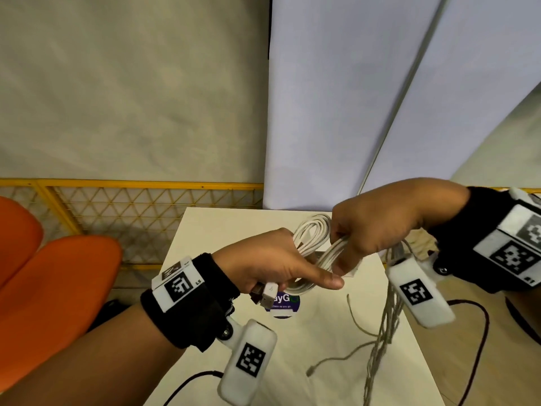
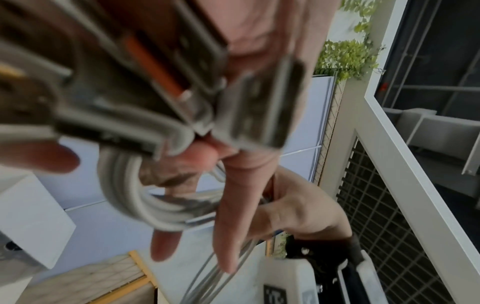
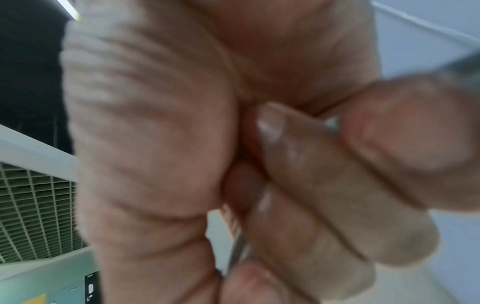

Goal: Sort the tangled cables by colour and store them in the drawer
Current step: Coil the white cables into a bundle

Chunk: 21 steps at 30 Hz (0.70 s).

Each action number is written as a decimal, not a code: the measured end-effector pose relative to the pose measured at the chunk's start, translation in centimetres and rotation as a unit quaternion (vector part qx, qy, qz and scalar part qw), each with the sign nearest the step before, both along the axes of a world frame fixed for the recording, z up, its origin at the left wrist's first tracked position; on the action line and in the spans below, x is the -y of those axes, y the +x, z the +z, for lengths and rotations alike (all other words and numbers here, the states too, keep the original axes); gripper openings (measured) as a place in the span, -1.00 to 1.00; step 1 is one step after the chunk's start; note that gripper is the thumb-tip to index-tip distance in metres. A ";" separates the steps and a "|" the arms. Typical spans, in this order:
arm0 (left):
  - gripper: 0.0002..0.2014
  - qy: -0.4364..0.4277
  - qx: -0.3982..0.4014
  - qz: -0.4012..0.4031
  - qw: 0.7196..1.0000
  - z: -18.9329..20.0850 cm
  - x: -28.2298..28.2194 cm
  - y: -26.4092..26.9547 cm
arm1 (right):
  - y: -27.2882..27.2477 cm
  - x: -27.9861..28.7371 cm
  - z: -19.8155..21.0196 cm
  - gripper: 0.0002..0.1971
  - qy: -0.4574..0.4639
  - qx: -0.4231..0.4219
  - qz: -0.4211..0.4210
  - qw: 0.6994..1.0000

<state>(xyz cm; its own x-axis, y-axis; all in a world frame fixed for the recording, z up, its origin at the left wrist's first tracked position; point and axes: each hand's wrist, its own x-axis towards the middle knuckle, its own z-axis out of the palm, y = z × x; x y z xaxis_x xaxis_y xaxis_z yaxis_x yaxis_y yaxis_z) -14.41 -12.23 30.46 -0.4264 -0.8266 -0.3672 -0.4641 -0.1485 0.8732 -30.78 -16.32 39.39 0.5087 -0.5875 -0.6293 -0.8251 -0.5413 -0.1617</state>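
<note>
The left hand is closest to the person. Its grip is wrapped around a bundle of white cable, and the pointing finger sticks out straight to the right. Two USB plugs poke out under this hand. In the left wrist view the plugs are big and blurry, and loops of the white cable hang between the fingers.

The right hand is just beside the left one, a little farther away. Its grip pinches the same white cable loops from above. In the right wrist view the right hand's fingers are curled tight, and only a thin bit of cable shows between them.

Both hands hold the bundle up in the air over a white worktop. More thin, pale cables hang down below the right hand and trail across the worktop. A round sticker lies on the worktop under the left hand.

To the left are orange chairs. Behind the worktop there is a yellow wire fence. Farthest away stand a beige wall and pale blue panels. No drawer shows in any view.
</note>
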 end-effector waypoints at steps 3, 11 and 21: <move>-0.67 0.000 0.016 0.009 1.000 -0.4 0.0 -0.2 | 0.3 0.1 0.4 -0.74 -0.048 0.003 -0.012 0.999; -0.78 0.041 0.016 0.031 0.999 0.2 -0.5 0.2 | 1.7 -0.9 0.3 -0.77 -0.253 -0.016 0.044 0.966; -0.73 0.140 -0.036 0.017 0.989 0.5 -0.9 1.3 | 1.7 -0.9 -2.8 -0.27 -0.431 0.029 0.213 0.876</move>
<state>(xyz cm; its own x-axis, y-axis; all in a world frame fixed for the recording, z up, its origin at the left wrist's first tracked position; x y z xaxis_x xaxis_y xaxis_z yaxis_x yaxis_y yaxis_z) -13.15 -11.33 30.97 -0.4335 -0.7115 -0.5530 -0.3928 -0.4031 0.8266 -29.11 -15.42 36.61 0.8143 -0.5803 -0.0099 -0.5221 -0.7399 0.4243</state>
